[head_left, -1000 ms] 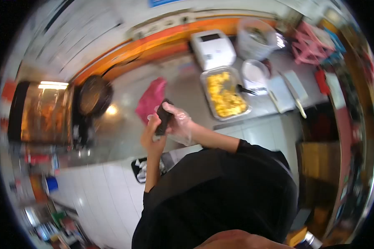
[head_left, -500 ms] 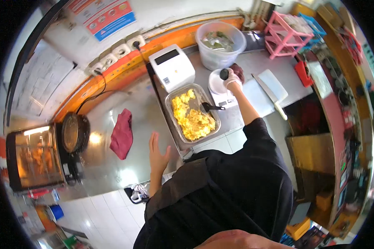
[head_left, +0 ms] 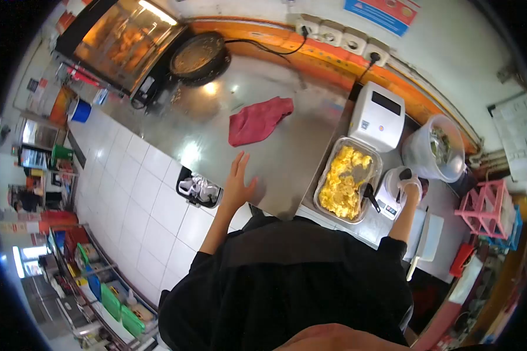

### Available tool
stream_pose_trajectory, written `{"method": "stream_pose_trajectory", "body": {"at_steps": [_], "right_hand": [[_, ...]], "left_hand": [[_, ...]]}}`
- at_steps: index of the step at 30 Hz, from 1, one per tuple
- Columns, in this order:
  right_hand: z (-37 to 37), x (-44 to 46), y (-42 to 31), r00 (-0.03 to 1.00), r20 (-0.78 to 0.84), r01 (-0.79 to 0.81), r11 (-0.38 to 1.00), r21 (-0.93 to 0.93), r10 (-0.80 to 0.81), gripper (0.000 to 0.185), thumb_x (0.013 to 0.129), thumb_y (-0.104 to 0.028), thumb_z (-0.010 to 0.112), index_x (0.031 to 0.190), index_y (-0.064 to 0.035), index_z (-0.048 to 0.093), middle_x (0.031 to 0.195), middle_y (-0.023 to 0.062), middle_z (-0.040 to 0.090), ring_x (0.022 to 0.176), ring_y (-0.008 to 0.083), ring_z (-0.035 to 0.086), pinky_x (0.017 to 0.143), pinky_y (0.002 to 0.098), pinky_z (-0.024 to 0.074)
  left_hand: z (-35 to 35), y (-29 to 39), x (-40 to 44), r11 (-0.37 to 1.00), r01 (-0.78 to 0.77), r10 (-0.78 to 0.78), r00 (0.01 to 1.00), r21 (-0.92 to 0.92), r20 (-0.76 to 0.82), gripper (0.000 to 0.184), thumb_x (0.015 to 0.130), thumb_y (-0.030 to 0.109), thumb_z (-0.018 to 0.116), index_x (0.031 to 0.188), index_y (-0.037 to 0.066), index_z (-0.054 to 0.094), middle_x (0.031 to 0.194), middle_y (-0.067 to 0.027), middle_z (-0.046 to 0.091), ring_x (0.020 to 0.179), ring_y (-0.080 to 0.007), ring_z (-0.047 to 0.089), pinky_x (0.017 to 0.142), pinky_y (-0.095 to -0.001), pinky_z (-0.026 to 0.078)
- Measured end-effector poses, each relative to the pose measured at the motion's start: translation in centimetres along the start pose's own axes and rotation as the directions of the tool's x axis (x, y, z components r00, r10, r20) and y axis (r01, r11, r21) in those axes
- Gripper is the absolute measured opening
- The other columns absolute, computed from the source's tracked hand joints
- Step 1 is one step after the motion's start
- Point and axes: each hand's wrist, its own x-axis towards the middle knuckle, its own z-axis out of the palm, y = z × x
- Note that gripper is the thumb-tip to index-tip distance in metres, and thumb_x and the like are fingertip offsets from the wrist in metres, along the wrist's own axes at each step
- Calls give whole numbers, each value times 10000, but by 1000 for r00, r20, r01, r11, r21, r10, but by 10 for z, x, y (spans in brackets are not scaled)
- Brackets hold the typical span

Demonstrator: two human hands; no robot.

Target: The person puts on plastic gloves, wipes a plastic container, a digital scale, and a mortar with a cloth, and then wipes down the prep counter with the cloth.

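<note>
Well apart now, unlike a second ago: seemingly only one side busy. Bare left hand (head_left: 237,190), fingers spread, over front edge of grey steel counter (head_left: 293,167), near crumpled red cloth (head_left: 257,121). Right hand (head_left: 412,188) at round white bowl (head_left: 390,181) on white scale (head_left: 386,207), small dark lump (head_left: 406,174) by fingers; pinching or not, too hidden to say.

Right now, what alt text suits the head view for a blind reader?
A person's right hand is at a round white container, beside a clear rectangular tray of yellow food. The left hand, open, hovers at the edge of a grey metal counter, near a red cloth.
</note>
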Motion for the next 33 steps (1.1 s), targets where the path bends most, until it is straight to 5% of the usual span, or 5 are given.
{"method": "stream_pose_trajectory", "body": {"at_steps": [10,17,25,28,33], "right_hand": [[21,-158,-218,583,-292,790,444,423,-758,544,783,-226,628,1276,-55,474,1260,168,515,1155,275,497,984,352,379],[69,-272,-423,373,33,328,165,930,-927,424,870,-159,551,1283,-85,490,1282,125,518,1162,277,505,994,357,374],[136,-273,-745,40,-560,999,43,8,-827,618,864,-311,522,1366,-13,319,1358,175,400,1279,304,350,1061,352,285],[104,-294,-820,628,-140,778,620,100,-765,687,802,-414,548,1327,-3,385,1418,181,320,1316,275,305,1082,357,253],[145,-290,-896,880,-275,452,862,229,-388,856,719,-486,583,1330,57,331,1403,234,315,1329,326,274,1102,366,214]], "left_hand": [[-7,-14,31,963,-86,44,985,-255,-167,721,712,88,676,1345,40,336,1359,-172,365,1223,-351,403,985,-409,377],[-85,-127,34,988,53,-103,922,-143,-373,660,722,59,655,1314,21,366,1366,-179,355,1214,-335,412,962,-385,398],[-191,-294,-40,939,312,-317,613,-147,-723,638,732,-16,616,1316,15,362,1280,-166,389,1090,-271,501,817,-345,456],[-214,-324,-63,892,418,-402,559,-172,-725,648,737,-23,609,1329,26,349,1281,-157,381,1067,-256,513,795,-336,451],[-235,-360,-83,796,564,-529,471,-220,-706,656,744,-62,583,1342,55,340,1283,-139,390,1055,-247,522,776,-339,458]]}}
